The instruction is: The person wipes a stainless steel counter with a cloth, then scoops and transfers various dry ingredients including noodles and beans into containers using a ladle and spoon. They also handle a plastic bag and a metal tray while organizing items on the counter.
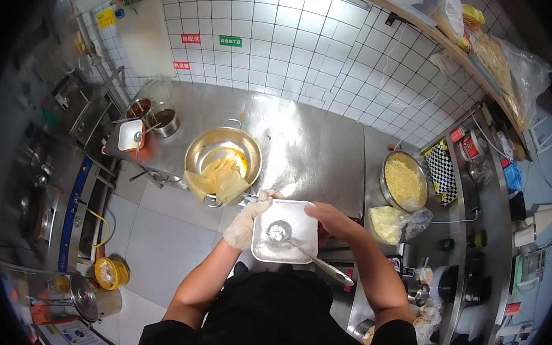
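Note:
A square white container [284, 255] is held between my two hands, above the floor at the front edge of the steel table. My left hand [249, 223], in a pale cloth glove, grips its left side. My bare right hand [323, 217] is on its upper right corner, thumb over the rim. A metal ladle [279, 231] lies inside with some white granular stuff, its handle sticking out over the lower right rim. Just beyond my left hand, a large steel bowl [194, 151] has orange residue inside and a crumpled yellowish plastic bag [221, 181] draped over its near rim.
The steel table [306, 150] runs along the tiled wall. Steel pots [166, 123] and a small white container [129, 136] with a spoon are at its left end. A bowl of noodles [403, 180] and a bagged yellow food [386, 224] are at right, beside shelves.

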`<state>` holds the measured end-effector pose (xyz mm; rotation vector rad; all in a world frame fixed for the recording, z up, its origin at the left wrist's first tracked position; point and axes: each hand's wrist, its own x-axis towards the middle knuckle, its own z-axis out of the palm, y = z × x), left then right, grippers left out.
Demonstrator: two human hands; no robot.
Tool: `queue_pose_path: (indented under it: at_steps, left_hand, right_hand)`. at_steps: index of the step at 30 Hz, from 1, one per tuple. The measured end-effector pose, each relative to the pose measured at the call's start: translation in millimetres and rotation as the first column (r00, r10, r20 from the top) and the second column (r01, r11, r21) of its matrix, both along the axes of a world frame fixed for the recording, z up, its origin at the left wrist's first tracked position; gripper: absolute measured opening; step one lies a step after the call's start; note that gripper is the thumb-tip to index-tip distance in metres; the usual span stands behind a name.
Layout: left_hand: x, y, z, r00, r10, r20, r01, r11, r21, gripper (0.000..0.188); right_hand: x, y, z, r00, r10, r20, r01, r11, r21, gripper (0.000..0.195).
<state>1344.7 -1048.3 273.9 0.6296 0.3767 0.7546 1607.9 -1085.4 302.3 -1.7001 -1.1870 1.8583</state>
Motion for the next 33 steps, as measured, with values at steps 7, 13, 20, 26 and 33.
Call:
queue_pose_path:
  at_steps: [7, 13, 20, 26, 33]
  left_hand:
    - [25.8, -20.2, 43.4, 0.998, 0.036, -0.057, -0.031, 0.995, 0.092, 0.042]
    - [41.5, -36.3, 29.1, 0.961, 0.222, -0.163, -0.204, 0.971, 0.123, 0.045]
    - [53.5, -38.0, 24.1, 0.956, 0.244, -0.162, -0.230, 0.968, 0.102, 0.045]
    - [55.8, -49.7, 34.6, 0.866, 0.473, -0.163, -0.435, 0.872, 0.223, 0.040]
    - [85.6, -71.6, 30.4, 0.769, 0.639, 0.034, -0.639, 0.769, 0.013, 0.038]
  right_hand:
    - [5.7, 0.6, -63.0, 0.827, -0.221, -0.517, 0.257, 0.966, -0.002, 0.060]
    - [-12.0, 0.4, -93.8, 0.685, -0.191, -0.702, 0.190, 0.978, -0.081, 0.048]
    - [9.9, -7.7, -96.4, 0.620, -0.135, -0.773, 0.193, 0.981, -0.016, 0.040]
    - [11.9, -50.1, -99.9, 0.815, -0.373, -0.444, 0.519, 0.810, 0.273, 0.039]
    - [-23.0, -126.1, -48.1, 0.414, -0.340, -0.844, 0.722, 0.687, 0.077, 0.052]
